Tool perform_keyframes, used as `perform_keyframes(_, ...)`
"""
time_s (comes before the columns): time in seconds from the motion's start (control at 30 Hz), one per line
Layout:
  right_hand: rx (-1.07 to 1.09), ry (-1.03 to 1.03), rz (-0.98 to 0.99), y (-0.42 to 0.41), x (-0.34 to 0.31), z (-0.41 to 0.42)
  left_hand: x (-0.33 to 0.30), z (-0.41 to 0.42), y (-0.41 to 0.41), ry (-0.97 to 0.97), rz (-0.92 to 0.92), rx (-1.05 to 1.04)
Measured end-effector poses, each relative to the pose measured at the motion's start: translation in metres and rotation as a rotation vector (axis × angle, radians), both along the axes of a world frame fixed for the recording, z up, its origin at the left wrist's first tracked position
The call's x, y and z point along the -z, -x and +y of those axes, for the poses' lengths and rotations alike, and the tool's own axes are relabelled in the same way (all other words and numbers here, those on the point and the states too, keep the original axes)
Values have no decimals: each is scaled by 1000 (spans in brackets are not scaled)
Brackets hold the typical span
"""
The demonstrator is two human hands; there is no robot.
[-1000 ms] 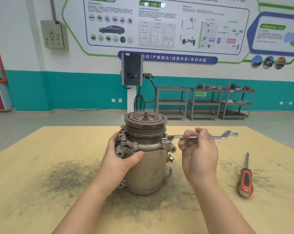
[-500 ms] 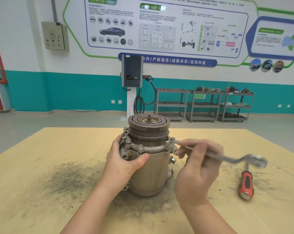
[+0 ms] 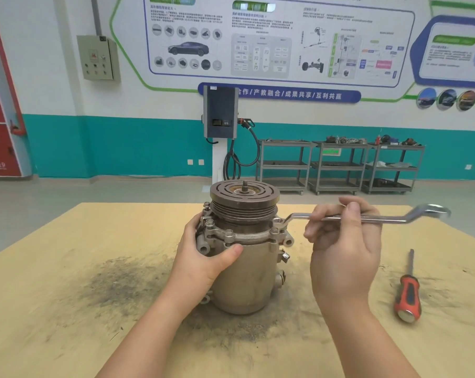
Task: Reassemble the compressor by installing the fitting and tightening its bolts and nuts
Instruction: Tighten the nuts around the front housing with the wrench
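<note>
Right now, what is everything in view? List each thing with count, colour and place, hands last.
compressor: 1, grey-brown metal, upright at table centre
pulley: 1, dark brown, on top of the compressor
wrench: 1, silver, ring end on a bolt at the compressor's right flange
screwdriver: 1, red and black handle, lying on the table at right
table: 1, tan, with dark grime around the compressor
charger: 1, dark grey, on a white post behind the table
carts: 3, grey, along the back wall
control box: 1, beige, on the wall at left
left hand: 1, grips the compressor's left side
right hand: 1, holds the wrench shaft
</note>
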State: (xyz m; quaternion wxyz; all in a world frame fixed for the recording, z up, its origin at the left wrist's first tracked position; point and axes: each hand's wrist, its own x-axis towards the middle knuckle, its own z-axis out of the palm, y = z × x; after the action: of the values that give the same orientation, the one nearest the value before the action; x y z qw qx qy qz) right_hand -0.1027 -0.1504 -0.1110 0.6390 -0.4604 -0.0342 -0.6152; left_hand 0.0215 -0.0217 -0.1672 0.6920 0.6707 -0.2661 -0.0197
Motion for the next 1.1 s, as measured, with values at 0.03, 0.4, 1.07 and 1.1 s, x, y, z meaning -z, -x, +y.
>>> perform_keyframes(0.03,-57,-83,10,-1,0,-6,0,0,0,1,-2,5)
perform_keyframes(0.4,-359,-283,64,-12,1,-28,-3,2,2,-7,-9,20)
perform_keyframes(1.07,29,-13,44,6,-10,-7,-1,-1,-1,54,15,38)
perform_keyframes(1.1,-70,-144,47,4,-11,-16,-1,-1,-2,56,16,46)
